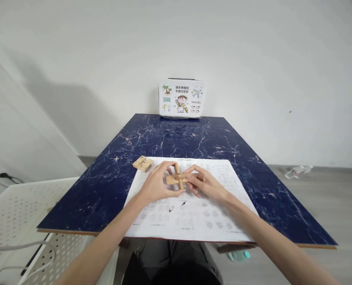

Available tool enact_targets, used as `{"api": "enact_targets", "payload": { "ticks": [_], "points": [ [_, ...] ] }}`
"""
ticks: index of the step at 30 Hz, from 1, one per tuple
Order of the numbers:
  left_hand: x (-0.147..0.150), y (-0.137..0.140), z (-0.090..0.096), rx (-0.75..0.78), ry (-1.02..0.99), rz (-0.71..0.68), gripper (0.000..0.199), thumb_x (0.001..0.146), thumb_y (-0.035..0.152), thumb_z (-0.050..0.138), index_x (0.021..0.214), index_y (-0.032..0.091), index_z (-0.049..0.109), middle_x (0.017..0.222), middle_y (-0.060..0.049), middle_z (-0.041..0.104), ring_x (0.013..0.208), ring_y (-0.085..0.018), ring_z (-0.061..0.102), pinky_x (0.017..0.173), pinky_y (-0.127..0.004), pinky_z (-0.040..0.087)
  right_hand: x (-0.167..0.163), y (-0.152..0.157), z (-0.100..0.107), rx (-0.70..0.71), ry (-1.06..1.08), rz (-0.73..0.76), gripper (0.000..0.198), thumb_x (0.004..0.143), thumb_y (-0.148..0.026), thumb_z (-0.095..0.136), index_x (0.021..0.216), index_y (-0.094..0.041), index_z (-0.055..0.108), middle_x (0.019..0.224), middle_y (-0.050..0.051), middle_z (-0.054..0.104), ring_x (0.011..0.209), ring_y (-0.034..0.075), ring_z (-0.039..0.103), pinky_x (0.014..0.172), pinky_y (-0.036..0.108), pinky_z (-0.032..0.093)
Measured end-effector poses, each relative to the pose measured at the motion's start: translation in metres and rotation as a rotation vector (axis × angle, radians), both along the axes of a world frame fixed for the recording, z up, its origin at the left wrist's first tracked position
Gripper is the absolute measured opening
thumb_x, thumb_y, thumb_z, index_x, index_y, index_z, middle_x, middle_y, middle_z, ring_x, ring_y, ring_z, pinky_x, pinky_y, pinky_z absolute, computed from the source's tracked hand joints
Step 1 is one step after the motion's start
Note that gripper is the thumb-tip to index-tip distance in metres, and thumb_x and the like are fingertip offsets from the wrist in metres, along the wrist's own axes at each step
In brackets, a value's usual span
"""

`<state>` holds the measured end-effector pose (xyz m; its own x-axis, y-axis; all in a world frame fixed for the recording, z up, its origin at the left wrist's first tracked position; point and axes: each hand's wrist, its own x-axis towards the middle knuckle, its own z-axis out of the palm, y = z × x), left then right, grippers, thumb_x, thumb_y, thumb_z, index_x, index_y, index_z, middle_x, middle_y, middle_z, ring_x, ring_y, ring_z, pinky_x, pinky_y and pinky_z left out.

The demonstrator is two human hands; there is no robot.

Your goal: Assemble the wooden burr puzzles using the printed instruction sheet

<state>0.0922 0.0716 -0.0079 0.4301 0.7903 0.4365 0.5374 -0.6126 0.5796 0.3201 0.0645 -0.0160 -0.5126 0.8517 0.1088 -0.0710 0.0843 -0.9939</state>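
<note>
Above the printed paper sheet [176, 227], both hands hold wooden puzzle pieces [173, 180] that cross one another. My left hand [155, 184] curls round the left side, its thumb and a fingertip at the two ends of the upright bar. My right hand [204, 182] pinches the right end of the crossing piece between thumb and fingers. How the pieces join at the middle is partly covered by fingers. Beyond my left hand, several more wooden puzzle pieces [143, 163] lie grouped at the sheet's far left corner. Two small dark marks or bits show on the sheet below the hands.
A white cartoon-printed case [182, 99] stands at the back of the blue marbled table [176, 138], against the wall. A white perforated rack [18, 209] with a cable is at the left. Plastic bottles lie on the floor [312, 198] at the right and under the table.
</note>
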Motion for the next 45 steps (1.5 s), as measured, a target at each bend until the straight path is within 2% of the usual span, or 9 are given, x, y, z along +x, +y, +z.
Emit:
{"api": "enact_targets", "payload": {
  "ticks": [9, 15, 19, 22, 26, 29, 36, 42, 45],
  "points": [
    [-0.001, -0.001, -0.001, 0.157, -0.003, 0.012, 0.077, 0.073, 0.04, 0.087, 0.138, 0.027, 0.048, 0.13, -0.009, 0.063, 0.1, -0.025, 0.066, 0.094, -0.044, 0.053, -0.003, 0.001, 0.001, 0.052, 0.033, 0.013, 0.039, 0.097, -0.062, 0.062, 0.108, -0.026, 0.055, 0.077, -0.002, 0.065, 0.056, 0.013, 0.053, 0.052, 0.027, 0.043],
    [-0.002, 0.001, -0.003, 0.124, 0.021, 0.02, 0.077, 0.073, 0.039, 0.086, 0.138, 0.029, 0.048, 0.128, -0.009, 0.064, 0.099, -0.026, 0.066, 0.094, -0.046, 0.054, 0.001, -0.002, 0.007, 0.065, 0.04, -0.016, 0.039, 0.095, -0.063, 0.064, 0.108, -0.027, 0.056, 0.074, -0.002, 0.064, 0.054, 0.013, 0.051, 0.053, 0.028, 0.042],
    [-0.001, 0.001, -0.002, 0.136, 0.025, 0.052, 0.078, 0.07, 0.041, 0.087, 0.137, 0.027, 0.047, 0.128, -0.008, 0.064, 0.1, -0.026, 0.066, 0.093, -0.045, 0.054, 0.005, -0.003, 0.011, 0.013, 0.112, -0.043, 0.038, 0.095, -0.061, 0.066, 0.11, -0.027, 0.057, 0.073, -0.003, 0.062, 0.052, 0.012, 0.046, 0.053, 0.028, 0.039],
    [-0.001, 0.001, -0.002, 0.136, 0.047, 0.072, 0.078, 0.071, 0.044, 0.087, 0.136, 0.026, 0.047, 0.126, -0.008, 0.064, 0.101, -0.026, 0.066, 0.094, -0.045, 0.053, 0.007, 0.002, 0.009, -0.013, 0.188, -0.171, 0.037, 0.094, -0.06, 0.066, 0.11, -0.028, 0.056, 0.069, -0.005, 0.057, 0.049, 0.011, 0.041, 0.051, 0.027, 0.033],
    [-0.001, 0.002, -0.004, 0.154, 0.044, 0.115, 0.083, 0.07, 0.046, 0.087, 0.14, 0.026, 0.046, 0.12, -0.009, 0.064, 0.11, -0.03, 0.064, 0.101, -0.048, 0.05, 0.01, 0.013, -0.004, -0.005, 0.153, -0.51, 0.037, 0.092, -0.061, 0.065, 0.103, -0.026, 0.057, 0.071, -0.003, 0.055, 0.053, 0.013, 0.043, 0.05, 0.027, 0.033],
    [-0.001, 0.002, -0.005, 0.168, 0.047, 0.127, 0.085, 0.071, 0.045, 0.087, 0.143, 0.027, 0.045, 0.128, -0.01, 0.062, 0.123, -0.033, 0.06, 0.107, -0.049, 0.048, 0.012, 0.017, -0.015, 0.079, -0.062, -0.65, 0.033, 0.096, -0.059, 0.058, 0.099, -0.026, 0.057, 0.07, -0.002, 0.059, 0.056, 0.017, 0.047, 0.053, 0.028, 0.036],
    [0.0, 0.0, -0.002, 0.2, 0.042, 0.089, 0.084, 0.073, 0.043, 0.086, 0.144, 0.027, 0.045, 0.133, -0.011, 0.056, 0.123, -0.031, 0.059, 0.108, -0.048, 0.049, 0.005, 0.016, -0.03, 0.351, -0.486, -0.604, 0.019, 0.102, -0.04, 0.048, 0.098, -0.027, 0.061, 0.083, 0.003, 0.069, 0.073, 0.024, 0.059, 0.071, 0.034, 0.041],
    [0.0, 0.001, -0.002, 0.204, 0.04, 0.072, 0.084, 0.072, 0.042, 0.086, 0.144, 0.027, 0.047, 0.131, -0.01, 0.057, 0.121, -0.032, 0.059, 0.107, -0.049, 0.049, 0.004, 0.016, -0.032, 0.551, -0.589, -0.634, 0.021, 0.099, -0.04, 0.054, 0.095, -0.024, 0.066, 0.1, 0.012, 0.068, 0.099, 0.032, 0.059, 0.091, 0.047, 0.045],
    [0.0, 0.0, -0.002, 0.198, 0.05, 0.069, 0.083, 0.073, 0.042, 0.086, 0.144, 0.027, 0.047, 0.132, -0.011, 0.057, 0.122, -0.032, 0.059, 0.106, -0.048, 0.05, 0.002, 0.012, -0.022, 0.525, -0.439, -0.594, 0.027, 0.103, -0.045, 0.05, 0.103, -0.024, 0.067, 0.11, 0.012, 0.067, 0.104, 0.032, 0.06, 0.095, 0.048, 0.046]
  ]
}}
